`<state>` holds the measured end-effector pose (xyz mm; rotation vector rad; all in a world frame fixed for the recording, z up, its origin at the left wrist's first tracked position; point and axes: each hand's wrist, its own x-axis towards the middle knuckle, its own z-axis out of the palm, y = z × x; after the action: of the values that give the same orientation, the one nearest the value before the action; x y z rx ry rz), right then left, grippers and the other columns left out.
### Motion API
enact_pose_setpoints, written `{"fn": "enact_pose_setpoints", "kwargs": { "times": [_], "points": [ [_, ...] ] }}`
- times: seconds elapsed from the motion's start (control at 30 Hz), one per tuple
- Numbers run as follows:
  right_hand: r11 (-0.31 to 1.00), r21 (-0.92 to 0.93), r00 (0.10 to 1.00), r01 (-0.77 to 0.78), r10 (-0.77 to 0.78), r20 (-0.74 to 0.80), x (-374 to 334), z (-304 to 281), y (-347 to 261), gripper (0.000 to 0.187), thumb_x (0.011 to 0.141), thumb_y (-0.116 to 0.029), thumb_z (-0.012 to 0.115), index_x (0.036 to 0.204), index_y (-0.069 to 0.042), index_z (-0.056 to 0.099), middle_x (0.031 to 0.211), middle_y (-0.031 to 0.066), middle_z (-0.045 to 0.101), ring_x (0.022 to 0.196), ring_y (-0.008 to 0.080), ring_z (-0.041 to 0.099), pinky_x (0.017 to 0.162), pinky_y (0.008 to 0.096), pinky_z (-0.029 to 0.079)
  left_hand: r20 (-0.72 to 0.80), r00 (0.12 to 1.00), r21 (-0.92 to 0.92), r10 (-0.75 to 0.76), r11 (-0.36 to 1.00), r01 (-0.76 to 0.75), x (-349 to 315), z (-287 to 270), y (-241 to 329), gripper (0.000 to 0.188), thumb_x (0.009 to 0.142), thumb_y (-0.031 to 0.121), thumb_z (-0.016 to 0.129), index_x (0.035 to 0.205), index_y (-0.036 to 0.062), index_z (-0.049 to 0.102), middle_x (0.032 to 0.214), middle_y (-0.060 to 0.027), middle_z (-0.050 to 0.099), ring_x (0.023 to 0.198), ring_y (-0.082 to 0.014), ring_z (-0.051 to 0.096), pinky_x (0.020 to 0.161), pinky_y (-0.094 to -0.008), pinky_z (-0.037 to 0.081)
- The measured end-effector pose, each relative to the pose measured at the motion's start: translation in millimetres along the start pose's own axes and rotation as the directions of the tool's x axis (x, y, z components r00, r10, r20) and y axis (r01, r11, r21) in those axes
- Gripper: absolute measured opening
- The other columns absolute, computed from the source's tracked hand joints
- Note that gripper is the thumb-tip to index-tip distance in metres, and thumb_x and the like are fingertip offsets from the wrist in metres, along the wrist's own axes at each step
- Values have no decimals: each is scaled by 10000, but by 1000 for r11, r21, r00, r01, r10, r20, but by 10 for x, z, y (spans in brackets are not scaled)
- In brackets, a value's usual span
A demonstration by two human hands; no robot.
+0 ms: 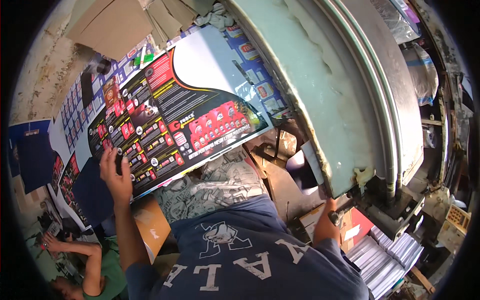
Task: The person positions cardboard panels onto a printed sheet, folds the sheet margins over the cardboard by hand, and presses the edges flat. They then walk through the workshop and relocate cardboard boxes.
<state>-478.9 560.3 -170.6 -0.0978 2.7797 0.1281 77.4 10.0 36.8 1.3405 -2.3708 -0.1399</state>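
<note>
A large glossy printed sheet (165,125), black with red and white pictures, lies in front of me on the left. My left hand (115,172) is on its near-left end, fingers stretched out and a little apart over the print. My right arm reaches to the lower corner of a big machine with a pale green panel (320,90). There my right hand (330,206) is at the panel's near end, its fingers mostly hidden behind the edge. Whether it grips anything I cannot make out.
More printed sheets with blue patterns (75,117) lie under and beyond the sheet. Brown cardboard (115,25) is at the far left. Stacked paper (380,265) stands at the lower right. A co-worker in a green shirt (112,272) is at the lower left. Metal machine parts (395,210) jut out near my right arm.
</note>
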Motion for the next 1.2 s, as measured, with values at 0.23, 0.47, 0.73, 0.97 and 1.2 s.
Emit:
{"fn": "enact_pose_setpoints", "kwargs": {
  "times": [0.23, 0.47, 0.73, 0.97, 1.2],
  "points": [
    [957, -201, 809, -208, 52, -585, 712, -3335, 652, 383, 1028, -390, 496, 1259, -107, 609, 1124, 221, 700, 989, 429, 686, 836, 534, 549, 177, 984, -49, 11, 999, -2, -212, 297, 99, 435, 916, 258, 713, 1296, 60, 639, 1477, -149, 494, 1358, -374, 438, 1132, -516, 289],
    [841, -499, 479, 211, -534, -697, 19, -5602, -1770, 368, 1055, -396, 409, 1203, -135, 623, 1143, 214, 681, 1016, 420, 661, 818, 525, 525, 39, 999, -160, -8, 987, 14, -196, 324, 142, 317, 906, 180, 730, 1201, 69, 695, 1464, -131, 509, 1344, -353, 460, 1126, -477, 312],
    [581, -677, 507, 452, -792, -341, 21, -4680, -4121, 410, 1027, -386, 458, 1112, -37, 657, 1123, 209, 689, 1036, 440, 670, 888, 527, 526, 26, 995, -253, -97, 962, 101, -236, 246, 95, 345, 907, 154, 726, 1239, 71, 682, 1446, -144, 536, 1314, -347, 494, 1114, -449, 335],
    [599, 59, 593, 798, -766, -249, 562, -4662, -4157, 507, 1005, -471, 595, 1115, 3, 735, 789, 98, 704, 783, 175, 636, 765, 341, 517, 84, 953, -229, -292, 925, 304, -722, 81, -184, 346, 944, 122, 656, 1273, 24, 616, 1456, -206, 502, 1313, -391, 487, 1124, -478, 342],
    [555, -36, 502, 831, -775, -383, 1246, -4430, -3898, 706, 1014, -544, 521, 1496, -31, 466, 1605, 203, 356, 1497, 340, 318, 1222, 400, 254, -11, 987, -348, -161, 926, 148, -29, 53, 315, 323, 929, 109, 654, 1235, 7, 644, 1424, -201, 525, 1303, -350, 497, 1105, -462, 357]
  ]
}}
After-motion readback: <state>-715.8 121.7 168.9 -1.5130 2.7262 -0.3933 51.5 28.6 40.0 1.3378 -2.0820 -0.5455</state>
